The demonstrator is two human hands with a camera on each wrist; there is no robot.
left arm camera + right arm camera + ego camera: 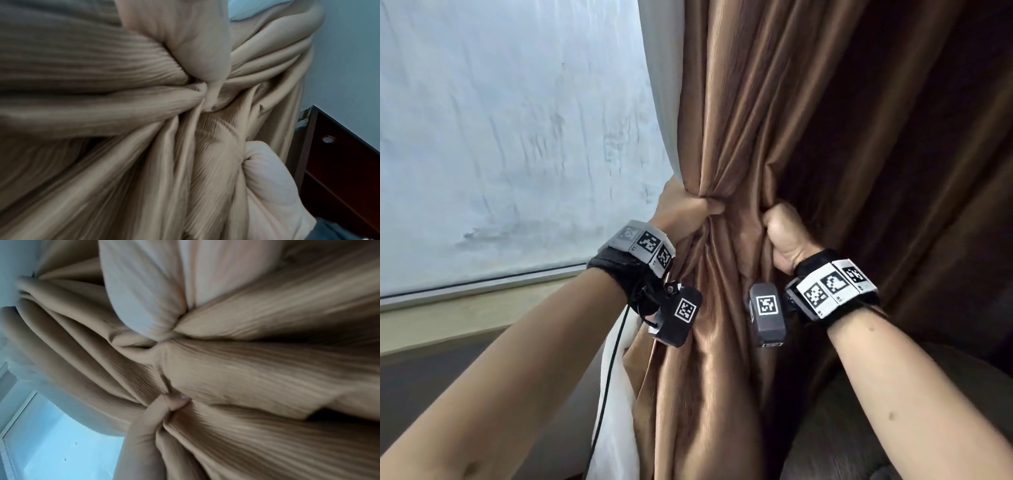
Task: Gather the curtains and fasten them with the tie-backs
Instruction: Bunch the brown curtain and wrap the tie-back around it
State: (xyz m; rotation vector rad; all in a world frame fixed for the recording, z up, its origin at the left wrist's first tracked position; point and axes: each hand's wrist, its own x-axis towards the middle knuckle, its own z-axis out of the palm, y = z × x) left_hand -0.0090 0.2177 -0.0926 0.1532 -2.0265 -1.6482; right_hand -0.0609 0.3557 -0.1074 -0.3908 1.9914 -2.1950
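Brown curtain (pixel 726 359) bunched mid-height, clenched by left hand (pixel 686 209) beside window (pixel 510 137), gripped by right hand (pixel 784 236) just alongside.

1. You see the brown ribbed curtain (pixel 726 137) hanging upright, bunched into tight folds at mid-height.
2. Your white sheer curtain (pixel 616 387) hangs just beside its left edge.

A home: curtain (pixel 774 120), window (pixel 500 137), wooden furniture (pixel 339 162).
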